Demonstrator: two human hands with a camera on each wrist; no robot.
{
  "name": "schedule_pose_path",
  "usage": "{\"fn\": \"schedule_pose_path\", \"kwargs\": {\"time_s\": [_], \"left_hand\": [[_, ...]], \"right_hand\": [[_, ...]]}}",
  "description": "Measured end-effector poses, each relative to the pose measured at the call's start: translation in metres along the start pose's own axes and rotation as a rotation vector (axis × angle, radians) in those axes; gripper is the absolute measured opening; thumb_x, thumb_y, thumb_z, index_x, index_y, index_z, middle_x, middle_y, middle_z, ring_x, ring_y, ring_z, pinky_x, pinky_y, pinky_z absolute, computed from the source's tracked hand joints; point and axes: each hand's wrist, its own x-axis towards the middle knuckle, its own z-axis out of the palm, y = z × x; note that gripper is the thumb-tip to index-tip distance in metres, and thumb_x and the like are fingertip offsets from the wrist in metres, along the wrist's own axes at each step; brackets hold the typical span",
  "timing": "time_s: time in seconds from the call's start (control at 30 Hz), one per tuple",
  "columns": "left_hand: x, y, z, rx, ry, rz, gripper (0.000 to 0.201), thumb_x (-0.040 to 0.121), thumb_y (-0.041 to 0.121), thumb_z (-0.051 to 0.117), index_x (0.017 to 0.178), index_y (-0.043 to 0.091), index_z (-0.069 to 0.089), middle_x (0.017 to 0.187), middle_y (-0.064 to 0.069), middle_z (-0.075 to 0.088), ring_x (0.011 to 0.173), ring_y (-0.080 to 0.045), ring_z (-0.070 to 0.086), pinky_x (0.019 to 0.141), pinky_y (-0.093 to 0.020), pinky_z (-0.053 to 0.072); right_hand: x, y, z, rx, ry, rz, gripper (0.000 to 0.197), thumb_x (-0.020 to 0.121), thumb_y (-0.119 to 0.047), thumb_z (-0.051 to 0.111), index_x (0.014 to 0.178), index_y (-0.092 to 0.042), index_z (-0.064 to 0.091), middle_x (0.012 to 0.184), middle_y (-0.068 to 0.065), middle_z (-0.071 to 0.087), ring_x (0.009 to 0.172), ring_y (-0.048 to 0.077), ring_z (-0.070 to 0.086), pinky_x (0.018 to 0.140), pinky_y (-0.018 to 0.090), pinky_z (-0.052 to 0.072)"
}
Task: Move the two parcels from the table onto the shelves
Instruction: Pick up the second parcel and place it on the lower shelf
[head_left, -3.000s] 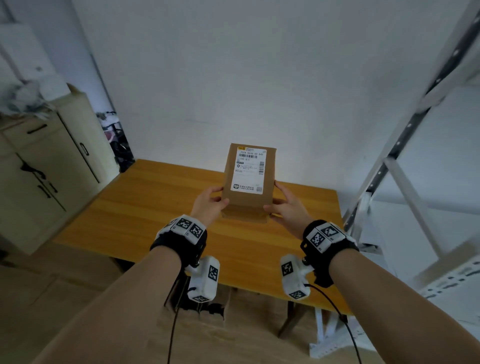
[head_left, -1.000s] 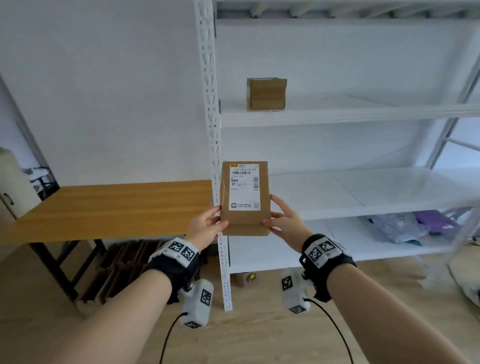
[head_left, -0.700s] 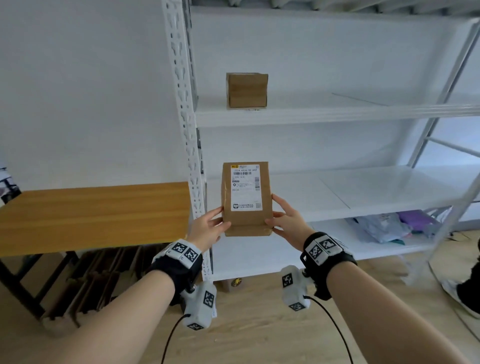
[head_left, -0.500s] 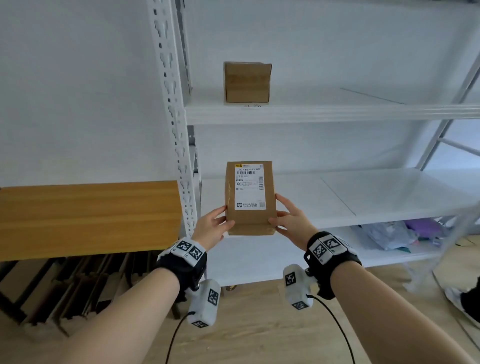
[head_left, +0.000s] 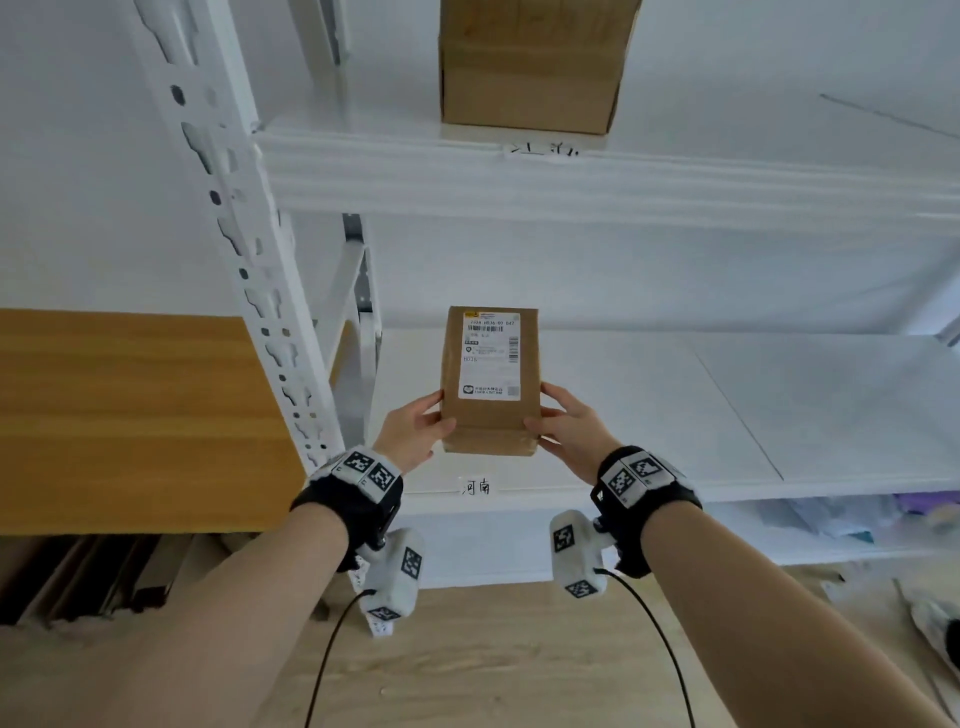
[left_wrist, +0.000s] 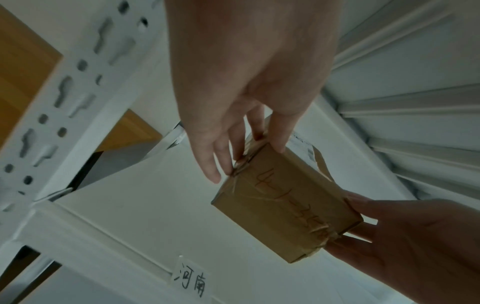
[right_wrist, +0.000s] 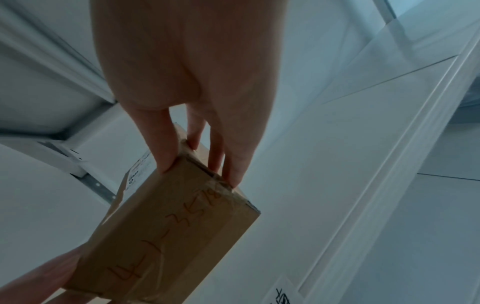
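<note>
A brown cardboard parcel with a white shipping label stands upright between both hands, just above the front of the white middle shelf. My left hand grips its lower left edge and my right hand grips its lower right edge. In the left wrist view the left hand's fingers lie on a taped corner of the parcel. The right wrist view shows the fingers on the other end of the parcel, which bears handwriting. A second brown parcel sits on the upper shelf.
The perforated white shelf upright stands just left of my left hand. Beyond it lies the wooden table. A paper tag with handwriting is on the middle shelf's front rail. Bags lie on the lowest shelf. To the right the middle shelf is bare.
I lifted the parcel off the table with both hands and turned right to the shelves. It now hangs closer to the middle shelf, and both grips are unchanged.
</note>
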Motion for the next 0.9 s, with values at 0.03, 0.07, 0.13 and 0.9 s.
{"fn": "schedule_pose_path", "kwargs": {"time_s": [0.03, 0.07, 0.13, 0.9], "left_hand": [[0.013, -0.002, 0.0, 0.014, 0.004, -0.012, 0.058, 0.091, 0.014, 0.06, 0.144, 0.02, 0.039, 0.136, -0.01, 0.059, 0.109, -0.021, 0.055, 0.071, -0.03, 0.045], [0.025, -0.005, 0.0, 0.023, 0.01, -0.025, 0.057, 0.091, 0.015, 0.06, 0.144, 0.019, 0.039, 0.136, -0.01, 0.058, 0.109, -0.022, 0.054, 0.07, -0.029, 0.045], [0.045, -0.013, 0.0, 0.021, 0.021, -0.06, 0.056, 0.091, 0.014, 0.06, 0.143, 0.019, 0.04, 0.137, -0.011, 0.058, 0.108, -0.021, 0.055, 0.069, -0.027, 0.044], [0.101, -0.064, 0.004, 0.07, 0.061, -0.174, 0.054, 0.088, 0.015, 0.062, 0.14, 0.018, 0.045, 0.134, -0.019, 0.058, 0.124, -0.027, 0.056, 0.106, -0.039, 0.044]], "right_hand": [[0.014, 0.002, 0.0, 0.003, -0.002, 0.017, 0.061, 0.086, 0.013, 0.052, 0.139, -0.014, 0.041, 0.098, 0.007, 0.067, 0.095, 0.023, 0.061, 0.091, 0.031, 0.048], [0.027, 0.005, -0.001, 0.005, -0.005, 0.036, 0.061, 0.086, 0.013, 0.051, 0.14, -0.014, 0.041, 0.098, 0.007, 0.066, 0.098, 0.024, 0.059, 0.093, 0.033, 0.046], [0.049, 0.012, 0.0, 0.002, -0.012, 0.074, 0.062, 0.086, 0.013, 0.051, 0.141, -0.014, 0.04, 0.106, 0.011, 0.065, 0.101, 0.024, 0.058, 0.093, 0.033, 0.044], [0.117, 0.053, -0.006, -0.098, -0.025, 0.267, 0.06, 0.09, 0.002, 0.052, 0.144, -0.019, 0.036, 0.124, 0.011, 0.06, 0.117, 0.027, 0.054, 0.095, 0.036, 0.044]]}}
